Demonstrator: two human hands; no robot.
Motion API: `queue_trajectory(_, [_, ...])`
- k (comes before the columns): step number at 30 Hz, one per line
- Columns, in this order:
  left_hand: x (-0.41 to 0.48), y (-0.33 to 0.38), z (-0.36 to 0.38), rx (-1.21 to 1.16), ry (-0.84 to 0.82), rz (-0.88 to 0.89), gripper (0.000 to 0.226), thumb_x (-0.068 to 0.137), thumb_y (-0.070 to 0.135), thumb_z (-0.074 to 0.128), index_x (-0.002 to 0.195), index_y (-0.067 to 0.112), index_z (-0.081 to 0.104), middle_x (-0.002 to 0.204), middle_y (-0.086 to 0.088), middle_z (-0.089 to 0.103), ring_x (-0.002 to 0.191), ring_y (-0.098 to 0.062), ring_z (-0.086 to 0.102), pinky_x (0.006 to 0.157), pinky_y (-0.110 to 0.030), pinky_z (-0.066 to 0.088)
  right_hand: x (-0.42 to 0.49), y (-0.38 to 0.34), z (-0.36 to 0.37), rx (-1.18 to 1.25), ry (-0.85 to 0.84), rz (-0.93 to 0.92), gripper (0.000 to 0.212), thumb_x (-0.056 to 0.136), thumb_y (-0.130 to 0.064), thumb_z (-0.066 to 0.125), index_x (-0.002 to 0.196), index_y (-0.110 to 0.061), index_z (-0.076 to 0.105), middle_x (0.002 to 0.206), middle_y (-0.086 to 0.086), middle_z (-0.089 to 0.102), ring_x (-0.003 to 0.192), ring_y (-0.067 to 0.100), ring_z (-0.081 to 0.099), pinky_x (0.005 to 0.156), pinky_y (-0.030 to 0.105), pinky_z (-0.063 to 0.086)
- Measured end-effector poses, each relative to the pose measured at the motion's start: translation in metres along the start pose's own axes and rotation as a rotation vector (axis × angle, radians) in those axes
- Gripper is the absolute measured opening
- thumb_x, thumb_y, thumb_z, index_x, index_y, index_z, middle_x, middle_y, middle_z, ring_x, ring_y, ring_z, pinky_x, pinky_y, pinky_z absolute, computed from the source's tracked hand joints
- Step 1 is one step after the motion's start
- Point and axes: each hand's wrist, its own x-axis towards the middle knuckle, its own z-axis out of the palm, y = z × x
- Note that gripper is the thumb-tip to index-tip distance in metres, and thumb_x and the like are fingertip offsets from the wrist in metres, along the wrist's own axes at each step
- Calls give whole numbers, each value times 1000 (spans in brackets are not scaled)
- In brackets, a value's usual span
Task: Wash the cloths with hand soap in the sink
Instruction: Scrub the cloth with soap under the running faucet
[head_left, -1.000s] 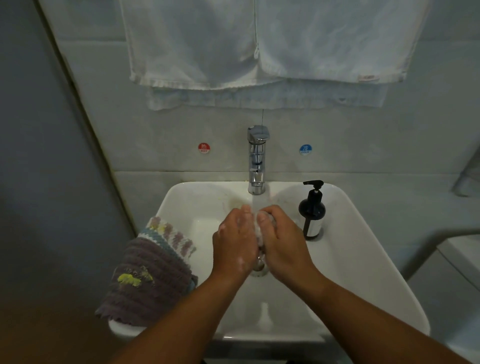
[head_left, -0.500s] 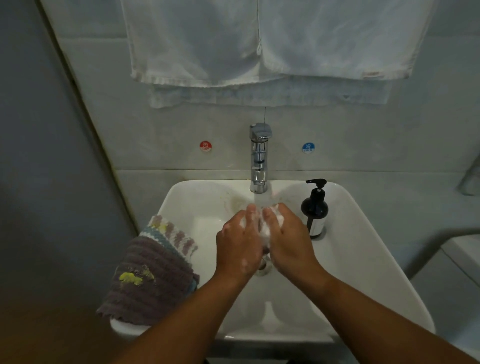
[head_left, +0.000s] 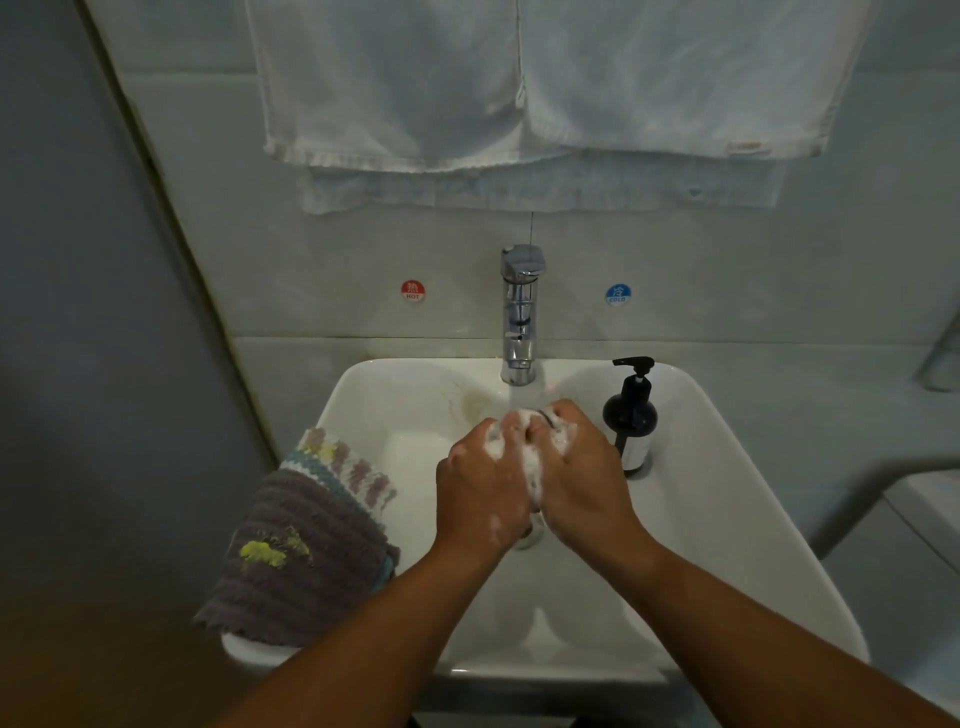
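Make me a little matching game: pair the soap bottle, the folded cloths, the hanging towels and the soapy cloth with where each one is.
Things:
1 soap bottle
2 folded cloths
3 hanging towels
4 soapy cloth

Places:
A above the tap
B on the left rim of the sink
C gripped by the left hand and right hand
D on the sink's right side

Pairs: 1-D, 2-B, 3-A, 4-C

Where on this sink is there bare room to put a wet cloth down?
Free: the right side of the sink, in front of the soap bottle; its floor between the folded cloths and the left hand. Crowded: the middle under the faucet, where left hand and right hand grip the soapy cloth; the left rim, under the folded cloths.
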Motion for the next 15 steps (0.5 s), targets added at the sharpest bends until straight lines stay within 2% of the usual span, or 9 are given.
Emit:
queue_trajectory(2, [1,-1,-3,-64,-68,-12,44,106,50,33,103,24,68,99,1,72,90,-13,69,80,-22,54,2,0,1,-13,30,18,31,105,-44,41,100,-22,62,84,-9,65,74,5,65,59,9,45])
queue_trajectory(5, [-6,-4,-6,-268,-229,-39,15,107,35,41,114,30,53,107,0,66,94,-12,68,83,-28,60,5,-8,-6,161,-3,180,34,107,-44,34,108,-22,59,90,-4,67,76,8,68,55,9,48])
queue_trajectory(6, [-6,-6,-7,-258,-222,-31,11,107,30,44,116,31,50,107,2,65,95,-12,67,81,-24,59,4,-11,-8,242,-60,212,28,108,-40,34,113,-23,56,94,-2,66,78,10,69,55,11,50])
queue_trajectory(7, [-6,-7,-7,-225,-176,-20,12,106,27,44,117,31,49,104,5,64,92,-9,65,75,-15,56,0,-12,-10,312,-126,213,21,108,-35,36,116,-24,52,98,0,66,80,12,71,58,14,53])
queue_trajectory(9, [-2,-5,-11,-171,-37,-13,12,106,28,44,117,31,49,96,14,60,84,-1,60,60,-5,46,-11,-12,-9,326,-203,107,15,107,-23,42,118,-30,50,102,-2,67,87,10,72,66,21,59])
queue_trajectory(10, [-1,-4,-12,-176,3,-19,12,107,30,44,118,31,49,93,15,59,81,1,59,56,-6,45,-15,-11,-8,283,-195,35,17,106,-21,45,117,-33,50,102,-5,67,89,6,71,69,23,60])
queue_trajectory(12, [-5,0,-10,-231,-16,-22,13,108,34,41,119,31,48,92,14,60,79,-3,62,54,-9,48,-13,-11,-8,213,-76,-30,14,105,-21,49,114,-32,51,96,-9,65,84,0,70,65,21,59])
queue_trajectory(15, [-19,10,-1,-257,-131,4,17,108,41,34,120,33,43,96,10,63,84,-10,67,61,-15,56,3,-15,-14,117,110,31,7,106,-27,47,103,-27,54,85,-11,62,77,7,69,56,13,51])
